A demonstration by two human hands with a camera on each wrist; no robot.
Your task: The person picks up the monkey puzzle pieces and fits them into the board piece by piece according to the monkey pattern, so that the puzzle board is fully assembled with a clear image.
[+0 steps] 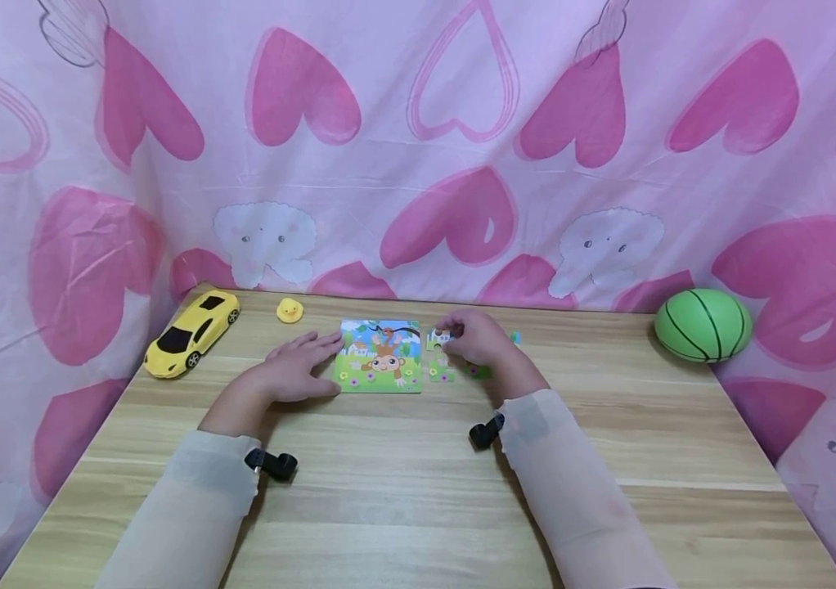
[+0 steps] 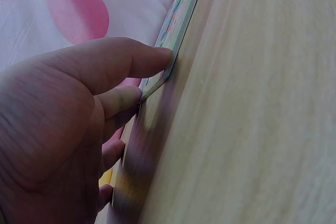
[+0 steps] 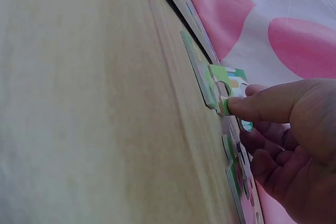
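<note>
My right hand (image 1: 473,337) pinches a piece (image 3: 237,84) right of the puzzle (image 1: 379,360); my left hand (image 1: 296,368) touches the puzzle's left edge, fingers loosely extended. Thin, light and stiffish, the piece probably handles best by its edges.

Toward three o'clock of the puzzle board (image 1: 381,360), loose puzzle pieces (image 1: 441,374) are partly covered by the right hand (image 1: 478,337), while the sleeves (image 1: 580,491) are cut off at five and seven o'clock by the head view's lower edge.
</note>
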